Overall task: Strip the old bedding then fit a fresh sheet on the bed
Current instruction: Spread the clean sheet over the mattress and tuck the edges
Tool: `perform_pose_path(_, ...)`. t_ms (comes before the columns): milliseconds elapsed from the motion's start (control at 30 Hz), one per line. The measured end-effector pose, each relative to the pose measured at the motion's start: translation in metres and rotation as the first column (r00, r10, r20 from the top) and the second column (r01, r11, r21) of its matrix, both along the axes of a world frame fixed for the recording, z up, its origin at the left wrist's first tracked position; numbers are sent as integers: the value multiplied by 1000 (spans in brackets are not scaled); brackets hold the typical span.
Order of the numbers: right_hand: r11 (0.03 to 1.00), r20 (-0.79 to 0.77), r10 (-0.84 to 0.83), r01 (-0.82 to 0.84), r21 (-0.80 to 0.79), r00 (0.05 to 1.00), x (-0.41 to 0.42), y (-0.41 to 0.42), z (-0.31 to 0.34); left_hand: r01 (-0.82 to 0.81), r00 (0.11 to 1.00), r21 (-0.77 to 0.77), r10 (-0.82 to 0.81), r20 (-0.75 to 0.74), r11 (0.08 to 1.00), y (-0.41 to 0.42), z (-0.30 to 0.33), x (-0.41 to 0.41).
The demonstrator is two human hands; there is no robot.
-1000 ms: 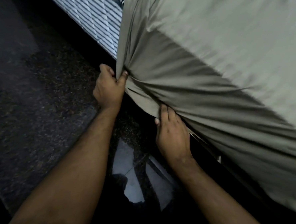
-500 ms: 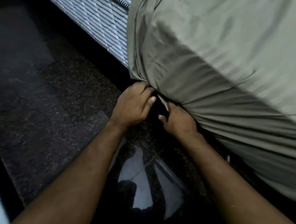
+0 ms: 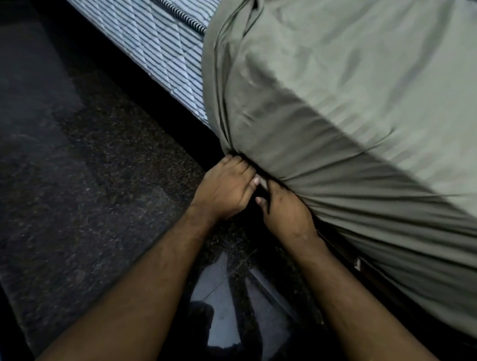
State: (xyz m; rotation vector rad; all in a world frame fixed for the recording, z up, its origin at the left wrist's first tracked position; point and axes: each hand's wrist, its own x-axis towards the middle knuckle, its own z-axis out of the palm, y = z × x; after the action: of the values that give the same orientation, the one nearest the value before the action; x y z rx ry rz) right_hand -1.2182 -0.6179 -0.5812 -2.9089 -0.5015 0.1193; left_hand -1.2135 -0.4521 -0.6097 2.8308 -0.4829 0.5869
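Leftmost, a dark speckled floor (image 3: 72,187) fills the frame, polished enough near the bottom centre to carry pale reflections. Above it, running diagonally from upper left toward the centre, lies the bare side of a striped quilted mattress (image 3: 159,44) edged with a dark-and-white corded piping. At the centre, the left hand (image 3: 222,190) reaches to the lower corner of the mattress, its fingers curled round the gathered hem of the grey-green sheet (image 3: 361,112), knuckles uppermost. Just beside it, almost touching, the right hand (image 3: 287,214) lies along the bottom edge of the bed; its fingers (image 3: 273,186) run in under the sheet's edge and are hidden there, so whether they pinch the cloth cannot be told, while the thumb points toward the left hand. Rightward, the sheet covers the top and near side of the mattress corner, drawn into radiating folds that converge on the two hands. Below its hem a dark bed frame (image 3: 365,274) shows in shadow.
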Motion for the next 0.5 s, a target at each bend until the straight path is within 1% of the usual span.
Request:
perform_pose_path(67,998,-8,-67,67,2,998,-7,-1,3,-28,999,30,27,27,999,-8,10,11)
perform_pose_path(100,995,-14,-98,98,8,995,-11,-3,4,-53,998,60,53,17,997,-10,14,17)
perform_pose_path(200,990,-11,-141,141,7,990,-19,-12,8,-93,993,81,98,-68,992,-19,18,27)
perform_pose_path(267,991,13,-130,131,-40,991,-22,-19,8,-83,985,96,96,-144,992,-24,21,29)
perform_pose_path(333,987,-9,-130,129,-91,991,-20,-22,7,-75,980,106,93,-177,992,-24,22,31)
perform_pose_path(400,992,-20,-98,96,-79,995,-16,-27,7,-80,974,101,100,-204,992,-21,22,35)
perform_pose_path(433,996,-12,-51,50,-73,999,-16,-29,6,-69,969,87,87,-230,994,-17,20,38)
perform_pose_path(500,991,36,64,-59,-123,997,-27,-48,8,-74,974,80,89,-208,994,-17,15,37)
